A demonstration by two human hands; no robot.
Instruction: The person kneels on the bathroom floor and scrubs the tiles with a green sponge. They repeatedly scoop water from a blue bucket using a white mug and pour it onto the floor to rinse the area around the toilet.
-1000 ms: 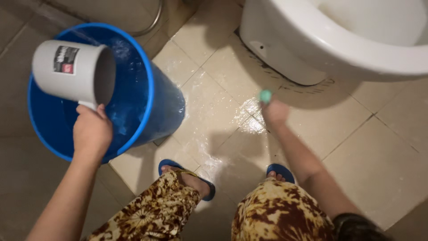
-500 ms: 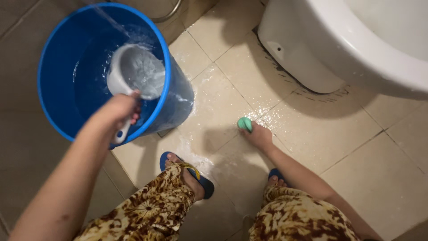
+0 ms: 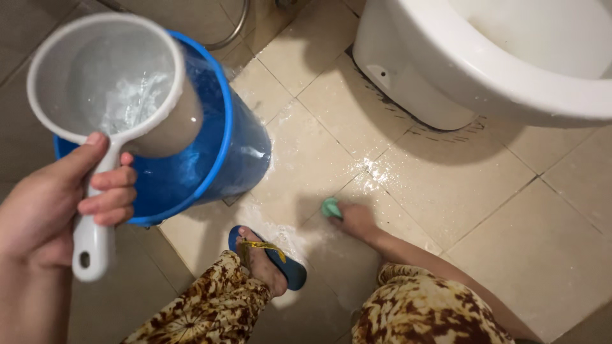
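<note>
Person, seen from above. Left hand (image 3: 48, 204): bare, no ring, watch or glove is seen; forearm unsleeved. Right hand (image 3: 357, 220): bare likewise; forearm uncovered to the frame edge. Trousers (image 3: 217, 309): loose cloth, printed in a brown, cream and dark-brown tie-dye pattern, seen over both legs. Sandal (image 3: 280, 261): blue flip-flop sole with a yellow strap, worn on the left foot; toes left bare. The right foot is hidden.

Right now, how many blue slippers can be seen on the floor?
1. The blue slipper is on the person's left foot, on the wet tile below the blue bucket. A second may be hidden under the patterned trousers.
</note>
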